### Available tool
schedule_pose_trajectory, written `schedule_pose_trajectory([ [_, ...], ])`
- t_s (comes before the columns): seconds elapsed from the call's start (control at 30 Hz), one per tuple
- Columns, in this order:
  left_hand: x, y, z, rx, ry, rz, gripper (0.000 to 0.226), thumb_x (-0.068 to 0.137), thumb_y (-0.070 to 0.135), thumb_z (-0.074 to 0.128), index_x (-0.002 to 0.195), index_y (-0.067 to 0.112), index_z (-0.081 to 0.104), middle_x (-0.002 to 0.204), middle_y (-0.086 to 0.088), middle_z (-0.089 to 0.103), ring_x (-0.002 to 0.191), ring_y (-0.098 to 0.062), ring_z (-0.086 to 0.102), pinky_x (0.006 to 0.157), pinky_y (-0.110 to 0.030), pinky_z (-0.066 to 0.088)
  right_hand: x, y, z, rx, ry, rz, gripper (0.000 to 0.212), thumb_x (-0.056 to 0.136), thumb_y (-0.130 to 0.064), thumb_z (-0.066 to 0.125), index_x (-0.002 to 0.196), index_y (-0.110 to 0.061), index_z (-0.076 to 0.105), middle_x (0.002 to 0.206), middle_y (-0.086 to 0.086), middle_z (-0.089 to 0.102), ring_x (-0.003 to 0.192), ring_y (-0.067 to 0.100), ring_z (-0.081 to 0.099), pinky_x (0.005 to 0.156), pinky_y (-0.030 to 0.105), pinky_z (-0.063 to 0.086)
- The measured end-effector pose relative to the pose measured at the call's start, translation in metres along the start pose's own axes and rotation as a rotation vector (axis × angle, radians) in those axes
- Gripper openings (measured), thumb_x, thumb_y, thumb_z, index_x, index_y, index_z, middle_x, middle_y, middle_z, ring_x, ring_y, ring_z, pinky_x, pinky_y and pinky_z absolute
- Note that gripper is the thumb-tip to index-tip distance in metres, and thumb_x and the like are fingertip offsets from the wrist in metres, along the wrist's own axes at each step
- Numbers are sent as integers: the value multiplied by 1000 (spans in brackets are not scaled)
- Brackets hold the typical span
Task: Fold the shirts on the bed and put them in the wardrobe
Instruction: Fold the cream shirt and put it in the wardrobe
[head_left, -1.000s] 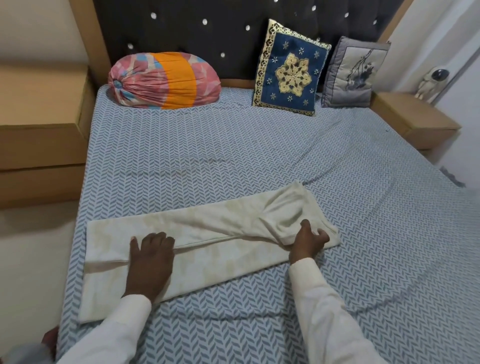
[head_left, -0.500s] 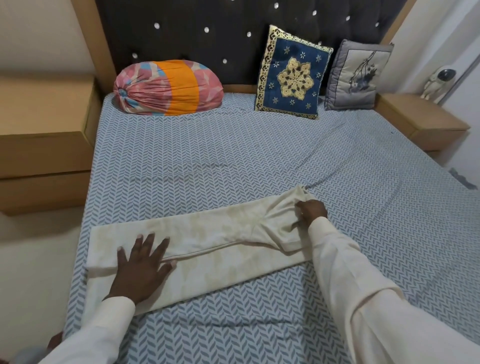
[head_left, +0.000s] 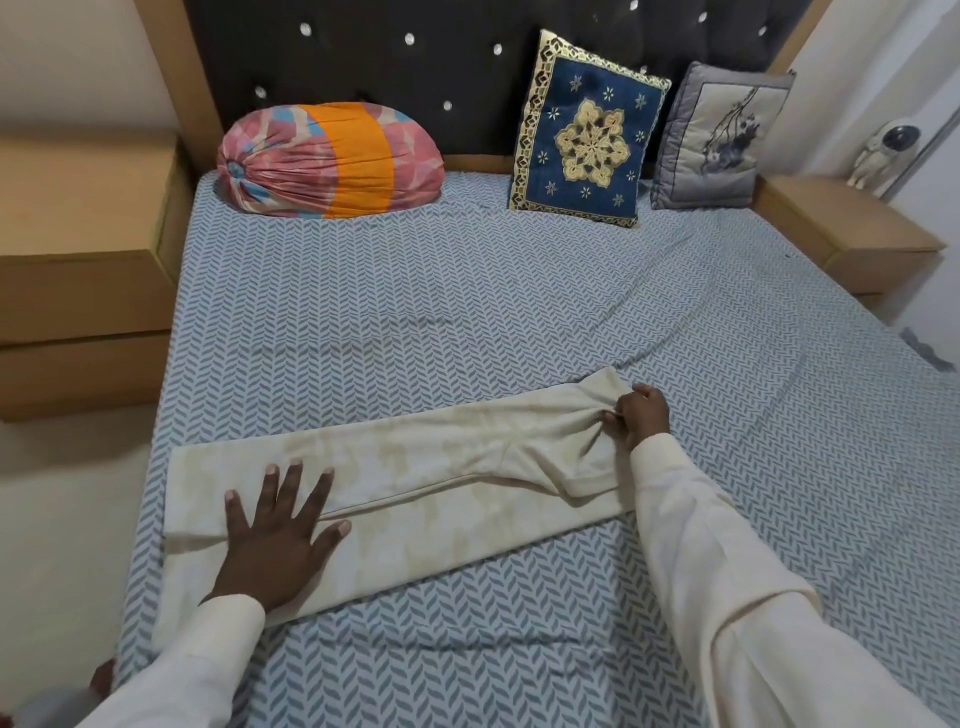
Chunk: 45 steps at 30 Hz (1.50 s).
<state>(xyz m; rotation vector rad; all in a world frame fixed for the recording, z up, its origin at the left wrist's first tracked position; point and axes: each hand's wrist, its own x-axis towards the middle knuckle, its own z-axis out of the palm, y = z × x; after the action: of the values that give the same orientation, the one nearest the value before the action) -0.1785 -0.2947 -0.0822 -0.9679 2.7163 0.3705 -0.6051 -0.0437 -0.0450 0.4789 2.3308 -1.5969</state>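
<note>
Bed (head_left: 519, 322) fills most of the room, w/ a blue-grey herringbone sheet and a dark studded headboard (head_left: 415, 67) at the far end. Wooden side units flank it: a big one on the left (head_left: 78, 249), a smaller one on the right (head_left: 841, 228) w/ a small white figurine (head_left: 883, 150) on top.

Against the headboard, left to right: a pink/orange bolster (head_left: 332, 158) lying on its side, a blue embroidered cushion (head_left: 587, 130) propped upright, then a grey cushion (head_left: 717, 135) just beside it, also leaning back.

Cream shirt (head_left: 415, 478) lies across the near part of the bed, folded into a long narrow strip. Long axis runs roughly left-right, tilted: the left end sits nearer the person, close to the bed's left edge, and the right end points up and away toward the far right. A folded layer edge runs along its length, approx mid-strip.

Left hand (head_left: 275, 535) is flat, palm down, fingers spread wide, pressing on the strip's left part; nothing gripped. Arm in a cream sleeve comes in from the bottom left.

Right hand (head_left: 641, 418) is at the strip's far right end, fingers curled in and pinching bunched fabric there, w/ creases radiating from the pinch. Right arm reaches out long from the bottom right, forearm crossing over the strip's right end.
</note>
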Motion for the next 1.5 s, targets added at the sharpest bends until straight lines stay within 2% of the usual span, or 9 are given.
schedule_pose_trajectory([
  [0.1,-1,2,-5,15,-34,-17,90,65,84,-17,146,45,-23,160,4,-23,146,-20,-27,112,-57,-16,-9,-3,0,-290,123,-145,42,81,-12,55,123,-13,56,127,19,57,115,36,56,99,37,47],
  [0.23,4,7,-21,65,-67,-45,94,66,85,-3,151,45,-12,163,1,-10,149,-25,-9,114,-60,3,-26,-6,12,-453,188,-318,20,84,-22,59,103,-17,62,119,18,60,116,37,54,95,36,42],
  [0.47,27,22,-54,133,-255,-107,101,78,79,46,152,41,-13,161,-7,-12,143,-34,5,105,-61,30,-19,-16,20,-645,72,-316,37,84,-20,57,120,-27,50,126,10,56,124,38,44,99,45,40],
  [0.8,37,32,-57,123,-324,-170,109,76,74,55,149,41,-19,158,-7,-14,140,-36,5,104,-66,30,6,-14,9,-639,21,-279,20,90,-28,60,102,-14,67,114,17,67,111,35,60,89,35,45],
  [1.0,38,33,-58,125,-339,-186,112,75,73,57,149,41,-20,157,-6,-12,139,-36,6,103,-66,30,20,-23,11,-671,-306,-269,32,69,-10,60,97,-20,71,100,13,65,100,34,64,78,34,52],
  [1.1,39,33,-56,125,-333,-188,113,74,74,57,149,41,-20,156,-6,-12,139,-36,7,103,-66,30,34,-25,13,-806,-393,-206,75,85,2,57,152,-16,30,136,20,52,118,31,53,86,26,42],
  [1.2,39,33,-56,131,-336,-193,113,73,75,57,148,41,-21,156,-6,-12,139,-36,7,103,-66,30,58,-22,18,-811,-329,-153,86,90,-13,54,157,-31,4,154,19,36,135,36,42,111,43,36],
  [1.37,39,34,-55,125,-321,-187,113,74,75,57,148,41,-21,156,-6,-12,139,-36,6,103,-67,29,-9,-13,20,-705,157,-601,39,88,-24,57,127,-23,56,125,16,55,118,38,49,98,45,43],
  [1.5,39,33,-54,119,-315,-186,111,76,74,55,148,41,-22,157,-6,-17,141,-37,3,104,-67,29,-19,24,23,-1028,-238,-644,38,95,-32,52,131,-20,57,127,19,55,119,39,50,100,45,41],
])
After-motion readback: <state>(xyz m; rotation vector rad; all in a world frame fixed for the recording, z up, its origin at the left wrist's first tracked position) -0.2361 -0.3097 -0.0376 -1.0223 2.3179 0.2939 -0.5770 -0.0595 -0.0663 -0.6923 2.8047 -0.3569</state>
